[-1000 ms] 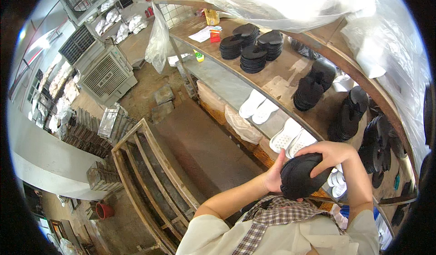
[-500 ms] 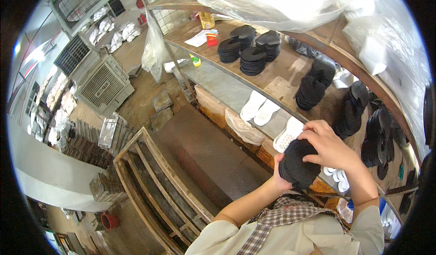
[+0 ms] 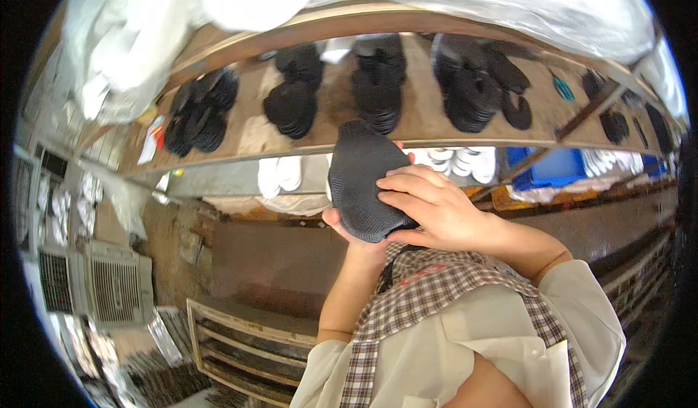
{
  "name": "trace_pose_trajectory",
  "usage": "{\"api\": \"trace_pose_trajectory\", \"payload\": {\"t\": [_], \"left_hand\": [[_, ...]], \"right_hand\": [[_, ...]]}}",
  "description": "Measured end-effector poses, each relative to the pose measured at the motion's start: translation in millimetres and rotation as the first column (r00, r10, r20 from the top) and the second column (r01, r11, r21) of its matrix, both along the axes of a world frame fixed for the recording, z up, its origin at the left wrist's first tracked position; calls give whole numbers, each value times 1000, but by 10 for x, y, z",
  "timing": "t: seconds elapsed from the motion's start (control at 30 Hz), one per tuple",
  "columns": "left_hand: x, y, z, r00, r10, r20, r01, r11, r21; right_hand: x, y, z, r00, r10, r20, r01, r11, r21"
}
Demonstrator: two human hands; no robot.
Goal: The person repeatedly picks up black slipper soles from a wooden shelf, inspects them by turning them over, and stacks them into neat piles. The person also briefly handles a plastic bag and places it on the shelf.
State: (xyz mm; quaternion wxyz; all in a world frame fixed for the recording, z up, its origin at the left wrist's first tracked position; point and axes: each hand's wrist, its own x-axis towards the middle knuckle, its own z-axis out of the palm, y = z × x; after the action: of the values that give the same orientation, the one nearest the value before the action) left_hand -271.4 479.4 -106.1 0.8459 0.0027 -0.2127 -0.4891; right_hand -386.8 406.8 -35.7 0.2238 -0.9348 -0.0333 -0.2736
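A stack of black textured insoles (image 3: 360,179) is held up in front of my chest, its long side tilted toward the shelf. My left hand (image 3: 366,248) cups the stack from below, thumb at its left edge and fingertips showing past its far right side. Over the right part lies my right hand (image 3: 436,208), fingers bent onto the top insole and thumb at the near edge. Beyond them, more black insoles stand in piles on the wooden shelf (image 3: 247,117); the nearest pile (image 3: 376,99) is just behind the held stack.
Below the shelf are white shoe soles (image 3: 280,175) and a blue crate (image 3: 549,168). Plastic sheeting (image 3: 509,8) covers the upper shelf. A slatted wooden rack (image 3: 247,342) stands at lower left, an air cooler (image 3: 116,288) farther left. A teal tool (image 3: 561,88) lies on the shelf.
My view has swung right, so the shelf now runs across in front of me. The insole stack has tipped up, and my right hand has shifted onto its right side.
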Motion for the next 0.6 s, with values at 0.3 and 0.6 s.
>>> {"api": "trace_pose_trajectory", "payload": {"t": [0.3, 0.6], "left_hand": [[-661, -562, -98, 976, -215, -30, 217, 963, 157], [-1011, -930, -293, 967, -254, 8, 250, 956, 157]], "right_hand": [[-887, -584, -21, 996, -81, -25, 84, 985, 150], [-1425, -794, 42, 926, -358, -117, 363, 932, 20]]}}
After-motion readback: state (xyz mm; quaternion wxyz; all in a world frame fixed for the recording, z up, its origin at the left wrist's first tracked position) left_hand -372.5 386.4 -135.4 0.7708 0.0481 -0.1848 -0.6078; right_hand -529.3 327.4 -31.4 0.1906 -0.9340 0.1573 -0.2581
